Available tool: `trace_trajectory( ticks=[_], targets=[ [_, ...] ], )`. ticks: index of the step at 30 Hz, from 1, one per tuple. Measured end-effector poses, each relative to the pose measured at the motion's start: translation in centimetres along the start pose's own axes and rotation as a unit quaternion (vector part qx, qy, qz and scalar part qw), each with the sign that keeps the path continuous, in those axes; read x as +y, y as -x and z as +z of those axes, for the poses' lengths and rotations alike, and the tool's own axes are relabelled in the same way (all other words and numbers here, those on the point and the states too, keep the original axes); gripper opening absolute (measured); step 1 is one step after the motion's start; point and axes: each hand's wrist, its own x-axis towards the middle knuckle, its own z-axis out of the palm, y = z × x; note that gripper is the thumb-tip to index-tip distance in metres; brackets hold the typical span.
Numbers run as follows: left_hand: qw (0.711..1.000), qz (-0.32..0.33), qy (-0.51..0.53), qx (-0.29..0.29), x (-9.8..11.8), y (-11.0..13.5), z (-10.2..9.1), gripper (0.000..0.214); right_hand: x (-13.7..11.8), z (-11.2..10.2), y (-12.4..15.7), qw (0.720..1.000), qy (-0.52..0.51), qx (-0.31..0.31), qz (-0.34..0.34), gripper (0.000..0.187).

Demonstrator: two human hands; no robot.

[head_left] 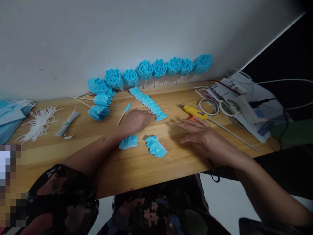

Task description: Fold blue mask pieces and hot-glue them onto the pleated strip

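Head view: shows left hand (137, 122) at center of frame, palm down, index finger stretched right to the lower end of pleated blue strip (148, 103), other fingers curled under; can't tell whether thumb pinches or fingertip just rests there. Has strip lying diagonally on wooden table (176, 166), upper end near the flowers, lower end at frame center. Shows right hand (205, 137) right of center, fingers loosely spread, thumb held apart, just below yellow glue gun (195, 112); can't tell if touching orange trigger (192, 118). Includes grey rod (234, 135) behind the gun, slanting toward lower right. Also shows blue-tipped stick (124, 112) just above left hand, plus left folded piece (128, 143) and right folded piece (156, 147) below center, set apart from each other. Has row of blue flowers (160, 68) along wall at upper center, pile of blue flowers (99, 98) with sticks left of strip. Toward left edge: shows blue sheets (11, 116), white cords (41, 122), tied bundle of clear strips (67, 123). Toward right: shows tape rolls (230, 107) beside gun, power strip (249, 106) on papers (264, 125).
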Motion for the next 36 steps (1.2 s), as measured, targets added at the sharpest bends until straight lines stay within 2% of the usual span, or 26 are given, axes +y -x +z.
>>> trace_trajectory(
  ticks=[3,6,10,13,17,25,36],
  targets=[
    [1.000,-0.027,0.014,-0.005,0.1,0.0,-0.1,0.044,0.3,-0.5,-1.5,0.997,0.009,0.054,0.050,0.037],
    [0.999,-0.025,0.021,-0.014,0.1,-0.1,-0.2,0.043,0.7,0.1,-4.4,0.993,0.036,0.087,0.077,0.044],
    [0.999,-0.022,0.017,-0.015,0.0,-0.1,-0.1,0.046,1.4,1.8,-7.7,0.993,0.039,0.077,0.079,0.040],
    [1.000,-0.019,0.016,-0.011,-0.1,-0.1,0.0,0.046,1.7,2.8,-9.0,0.994,0.036,0.070,0.074,0.039],
    [0.999,-0.026,0.030,-0.012,-0.1,-0.2,0.0,0.045,1.9,3.6,-9.5,0.995,0.036,0.058,0.068,0.039],
    [0.988,-0.063,0.143,0.012,-1.0,-0.4,-0.7,0.040,2.0,3.9,-9.4,0.995,0.027,0.065,0.068,0.040],
    [0.999,-0.022,0.007,-0.039,0.1,-0.3,-0.7,0.044,2.3,4.2,-9.4,0.996,0.020,0.072,0.056,0.042]
  ],
)
